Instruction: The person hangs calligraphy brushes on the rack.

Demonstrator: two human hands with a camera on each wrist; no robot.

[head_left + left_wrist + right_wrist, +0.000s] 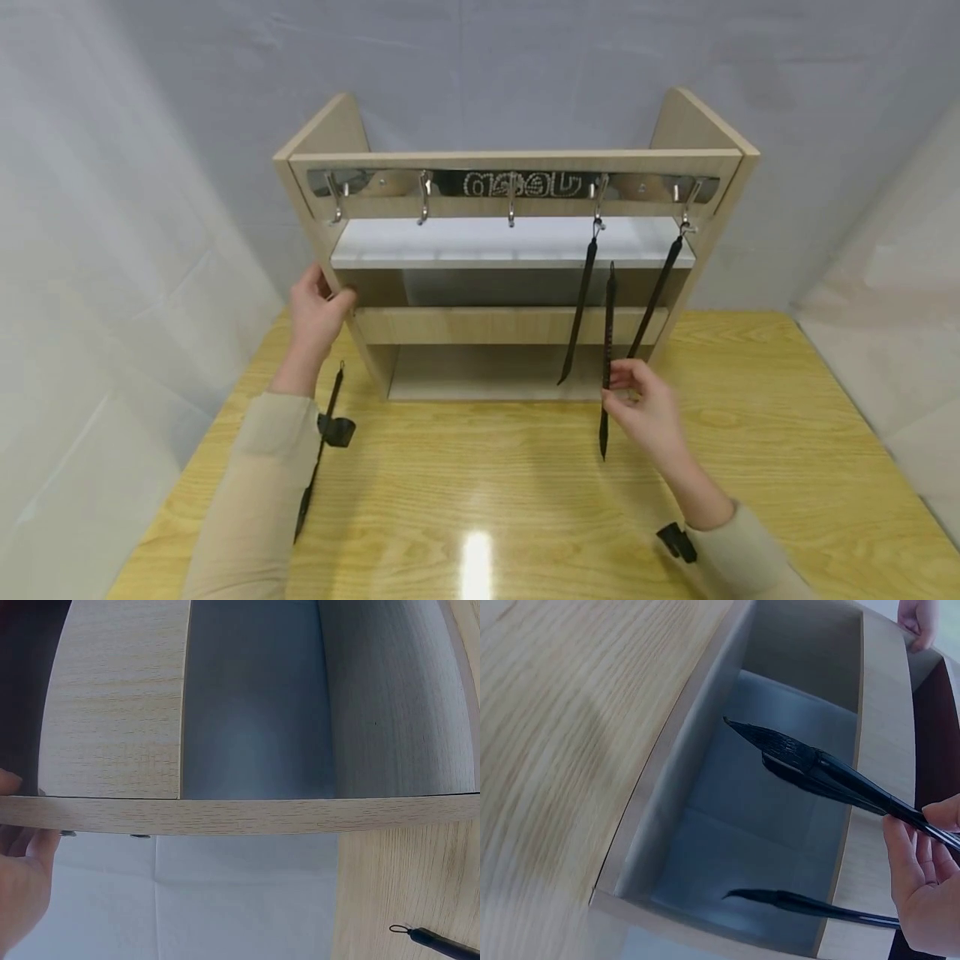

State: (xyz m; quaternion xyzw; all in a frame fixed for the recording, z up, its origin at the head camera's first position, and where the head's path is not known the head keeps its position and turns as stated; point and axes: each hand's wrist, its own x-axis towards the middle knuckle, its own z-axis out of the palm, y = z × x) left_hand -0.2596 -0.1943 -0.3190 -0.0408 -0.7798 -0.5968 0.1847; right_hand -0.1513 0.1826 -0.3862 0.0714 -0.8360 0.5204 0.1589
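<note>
My right hand (pixel 645 408) pinches a black calligraphy brush (pixel 609 321) between thumb and fingers, bristle tip down and hanging loop up. It is in front of the small wooden shelf (pixel 510 325), apart from the hooks. Two more brushes hang by loops from the metal hook rail's right end: one brush (pixel 581 308) on the fourth hook, another brush (pixel 660 287) on the last. In the right wrist view the held brush (pixel 780 746) shows dark bristles. My left hand (pixel 315 312) grips the shelf's left side panel (pixel 247 817), thumb and fingers on opposite faces.
Another black brush (pixel 322 458) lies on the wooden table (pixel 465 467) beside the left sleeve. Three bare hooks, including the middle hook (pixel 512 200), are on the left and centre of the rail. Pale sheeting (pixel 525 67) hangs behind and at both sides.
</note>
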